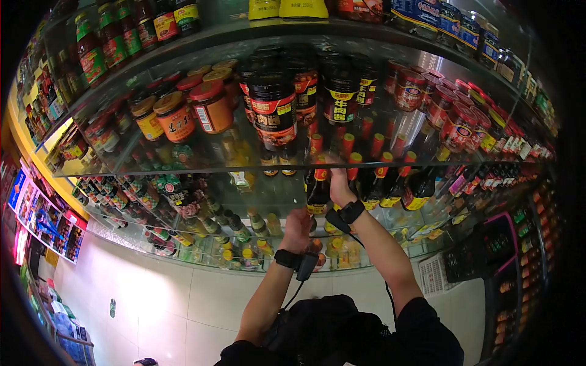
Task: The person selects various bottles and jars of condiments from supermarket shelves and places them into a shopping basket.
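My right hand reaches in under the front edge of the glass shelf, beside a dark bottle with a red cap and a yellow-and-red label. Its fingers are partly hidden, and whether they grip that bottle is unclear. Lower and to the left, my left hand is near the base of the same bottle, with its fingers blurred. More dark red-capped bottles stand in a row to the right. Black-lidded jars sit on the shelf above.
Orange jars and red-lidded jars stand on the glass shelf. Sauce bottles line the shelf above it. Small yellow-capped bottles stand lower. A white basket is at the right by the tiled floor.
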### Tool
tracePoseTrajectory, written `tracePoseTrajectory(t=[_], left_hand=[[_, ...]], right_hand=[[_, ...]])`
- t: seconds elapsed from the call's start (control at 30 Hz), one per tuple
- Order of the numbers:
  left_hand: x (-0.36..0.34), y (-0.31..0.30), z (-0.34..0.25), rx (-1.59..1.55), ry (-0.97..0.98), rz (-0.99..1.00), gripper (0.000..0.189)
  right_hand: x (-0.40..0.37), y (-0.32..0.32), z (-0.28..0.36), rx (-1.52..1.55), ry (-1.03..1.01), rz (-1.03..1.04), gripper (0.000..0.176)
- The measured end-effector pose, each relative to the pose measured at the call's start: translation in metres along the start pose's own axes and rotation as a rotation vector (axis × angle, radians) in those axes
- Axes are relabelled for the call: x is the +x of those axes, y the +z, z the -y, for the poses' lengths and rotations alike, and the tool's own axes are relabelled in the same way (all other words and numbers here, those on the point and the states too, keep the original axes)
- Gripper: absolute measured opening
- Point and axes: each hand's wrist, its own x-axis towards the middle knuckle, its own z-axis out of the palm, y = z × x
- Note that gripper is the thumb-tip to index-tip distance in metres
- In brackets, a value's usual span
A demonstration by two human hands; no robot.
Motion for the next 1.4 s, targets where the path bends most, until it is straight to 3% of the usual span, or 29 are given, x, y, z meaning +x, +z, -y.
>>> tracePoseTrajectory(t=[0.13, 0.2, 0.33, 0.43, 0.67, 0.73, 0.8, 0.87, 0.97, 1.07, 1.23, 1.33, 1.4], left_hand=[[0.005, -0.013, 0.006, -0.011, 0.003, 0.003, 0.012], [0.002, -0.017, 0.007, -0.045, 0.024, 0.021, 0.014], [0.002, -0.013, 0.009, -0.025, -0.015, -0.08, 0.016], [0.007, -0.021, 0.014, -0.009, 0.009, 0.033, 0.019], [-0.003, -0.014, 0.014, -0.103, 0.012, 0.075, 0.017], [-0.001, -0.02, 0.014, -0.093, -0.007, 0.061, 0.017], [0.002, -0.028, 0.014, -0.055, 0.046, 0.246, 0.018], [0.004, -0.032, 0.017, -0.083, 0.06, 0.186, 0.018], [-0.015, -0.017, 0.008, -0.099, 0.071, 0.066, 0.02], [-0.021, -0.023, 0.006, -0.087, 0.062, -0.044, 0.025], [-0.041, -0.035, -0.003, -0.102, 0.045, -0.156, 0.03], [-0.049, -0.055, 0.0, -0.171, 0.065, -0.071, 0.029], [-0.06, -0.065, 0.004, -0.237, 0.06, -0.122, 0.028]], right_hand=[[-0.01, 0.006, 0.02, -0.16, -0.073, 0.103, 0.027], [-0.016, 0.011, 0.028, -0.128, -0.236, 0.214, 0.027], [-0.022, 0.013, 0.021, -0.267, -0.236, 0.195, 0.027], [-0.022, 0.01, 0.008, -0.173, -0.097, 0.154, 0.022], [-0.023, 0.004, 0.006, -0.168, -0.085, 0.211, 0.025], [-0.026, 0.008, 0.012, -0.221, -0.046, 0.186, 0.033], [-0.031, 0.011, 0.014, -0.191, -0.078, 0.214, 0.04], [-0.036, 0.012, 0.018, -0.162, -0.109, 0.242, 0.048], [-0.044, 0.015, 0.027, -0.69, -0.392, 0.25, 0.07], [-0.061, 0.02, 0.037, -0.96, -0.555, 0.24, 0.072], [-0.084, 0.017, 0.034, -1.262, -0.677, 0.221, 0.068], [-0.104, 0.012, 0.033, -1.31, -0.672, 0.211, 0.064], [-0.118, 0.006, 0.025, -1.315, -0.669, 0.164, 0.062]])
